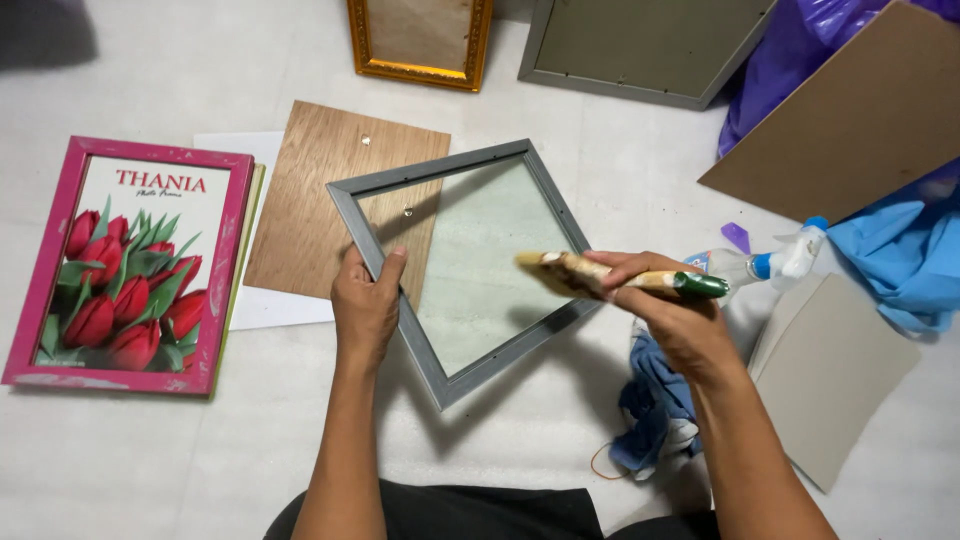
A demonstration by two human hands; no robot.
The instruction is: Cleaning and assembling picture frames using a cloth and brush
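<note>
A grey picture frame point(462, 270) with glass is held tilted above the white floor point(560, 420), partly over a wooden board point(310, 200). The left hand point(366, 305) grips its left edge, fingers closed round it. The right hand point(672, 310) holds a paintbrush point(620, 278) over the glass, fingers wrapped round the handle.

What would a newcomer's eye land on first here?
Probably the pink frame with red tulips, lying far left on the floor. Next, the grey frame at centre, gripped at its edge by the left hand, while the right hand holds a brush over its glass.
</note>
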